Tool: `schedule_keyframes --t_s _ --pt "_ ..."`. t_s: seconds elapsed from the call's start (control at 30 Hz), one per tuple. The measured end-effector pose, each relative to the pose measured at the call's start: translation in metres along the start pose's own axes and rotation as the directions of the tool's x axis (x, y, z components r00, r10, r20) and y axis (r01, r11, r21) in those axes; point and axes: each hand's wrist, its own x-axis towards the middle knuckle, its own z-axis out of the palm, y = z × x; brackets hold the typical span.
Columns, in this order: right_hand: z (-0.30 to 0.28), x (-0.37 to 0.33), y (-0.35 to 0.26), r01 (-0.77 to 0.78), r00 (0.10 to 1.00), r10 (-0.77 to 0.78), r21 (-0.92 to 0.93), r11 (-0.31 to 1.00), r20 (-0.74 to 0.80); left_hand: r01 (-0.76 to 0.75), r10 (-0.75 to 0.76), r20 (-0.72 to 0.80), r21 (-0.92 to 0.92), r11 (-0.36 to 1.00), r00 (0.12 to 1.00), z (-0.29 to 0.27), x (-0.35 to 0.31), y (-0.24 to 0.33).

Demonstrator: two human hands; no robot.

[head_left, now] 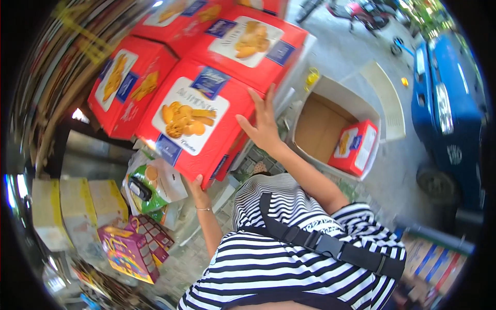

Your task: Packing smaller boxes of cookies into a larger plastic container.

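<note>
Several red biscuit boxes with cookie pictures are stacked in front of me. The nearest red biscuit box [201, 116] lies with its printed face up on top of the stack. My left hand [199, 188] grips its near corner; the thumb shows at the edge and the other fingers are hidden. Against its right edge, my right hand [263, 126] rests with fingers spread and stretched out. An open carton [315, 124] stands on the floor to the right of the stack. Inside it, at the near right corner, sits one small red biscuit box [355, 147].
Flattened cardboard [49, 67] is piled at the left. Taped cartons [77, 212], a purple gift box [132, 248] and a green-and-white bag [150, 181] stand at the lower left. A blue vehicle [449, 103] is on the right, a motorbike [361, 13] at the back.
</note>
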Motion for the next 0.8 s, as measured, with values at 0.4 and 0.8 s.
schedule_keyframes --t_s 0.4,0.8 --pt "-0.078 -0.107 0.114 -0.604 0.797 0.579 -0.226 0.764 -0.172 -0.93 0.896 0.262 0.013 0.367 0.358 0.139 0.013 0.068" --pt "-0.258 -0.26 0.189 -0.934 0.348 0.753 -0.135 0.331 -0.559 -0.675 -0.021 0.991 0.105 0.73 0.131 0.28 -0.072 -0.03"
